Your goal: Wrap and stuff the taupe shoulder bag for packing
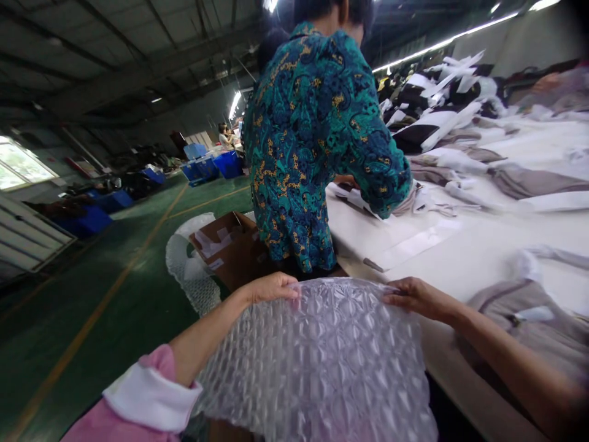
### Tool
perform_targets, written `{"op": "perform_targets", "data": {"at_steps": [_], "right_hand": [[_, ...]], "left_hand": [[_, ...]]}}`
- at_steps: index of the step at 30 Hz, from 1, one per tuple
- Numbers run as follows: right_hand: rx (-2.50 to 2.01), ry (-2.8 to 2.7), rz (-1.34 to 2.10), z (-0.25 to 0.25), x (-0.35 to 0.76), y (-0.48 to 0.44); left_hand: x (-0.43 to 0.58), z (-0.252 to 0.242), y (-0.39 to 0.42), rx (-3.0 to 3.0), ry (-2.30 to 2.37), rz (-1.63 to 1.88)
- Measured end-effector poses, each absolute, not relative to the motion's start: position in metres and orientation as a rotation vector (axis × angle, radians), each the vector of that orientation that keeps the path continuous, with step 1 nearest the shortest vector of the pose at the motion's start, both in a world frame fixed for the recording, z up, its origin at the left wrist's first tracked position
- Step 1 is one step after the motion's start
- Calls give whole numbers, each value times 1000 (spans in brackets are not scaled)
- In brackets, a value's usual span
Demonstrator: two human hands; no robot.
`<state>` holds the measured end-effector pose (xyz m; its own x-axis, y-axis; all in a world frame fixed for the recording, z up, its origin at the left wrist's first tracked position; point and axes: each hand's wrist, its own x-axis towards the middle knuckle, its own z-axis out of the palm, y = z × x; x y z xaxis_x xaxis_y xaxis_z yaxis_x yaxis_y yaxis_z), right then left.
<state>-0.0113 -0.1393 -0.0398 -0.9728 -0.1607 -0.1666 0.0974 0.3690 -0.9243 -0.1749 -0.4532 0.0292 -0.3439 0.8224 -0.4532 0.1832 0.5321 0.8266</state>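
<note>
A wide sheet of clear bubble wrap [340, 362] hangs in front of me. My left hand [272, 287] pinches its top edge on the left. Farther right along the same edge, my right hand [416, 298] grips it between thumb and fingers. Between the two hands the edge is stretched nearly level, and the sheet drops past the bottom of the view. Just beyond it stands an open cardboard box [230, 245] with white paper inside. More bubble wrap [193, 276] trails over the box's left side towards the floor.
A co-worker in a teal patterned shirt [299, 141] leans over the white table [405, 239] directly ahead. Grey-brown garments [529, 319] lie on the table's near right, with a high pile of dark garments and white strips [446, 104] behind. Blue bins [227, 164] stand on the green floor [124, 245].
</note>
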Motion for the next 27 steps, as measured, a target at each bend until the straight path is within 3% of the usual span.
{"op": "perform_targets", "data": {"at_steps": [6, 12, 16, 27], "right_hand": [[-115, 2656, -1311, -42, -8, -125], [-270, 3129, -1053, 16, -24, -179], [-429, 3143, -831, 33, -36, -229], [387, 3179, -472, -26, -41, -242]], "left_hand": [[-170, 35, -441, 879, 1788, 786], [-153, 45, -418, 1021, 1866, 674], [-141, 51, -404, 1199, 2010, 576], [-93, 27, -396, 1502, 2566, 489]]}}
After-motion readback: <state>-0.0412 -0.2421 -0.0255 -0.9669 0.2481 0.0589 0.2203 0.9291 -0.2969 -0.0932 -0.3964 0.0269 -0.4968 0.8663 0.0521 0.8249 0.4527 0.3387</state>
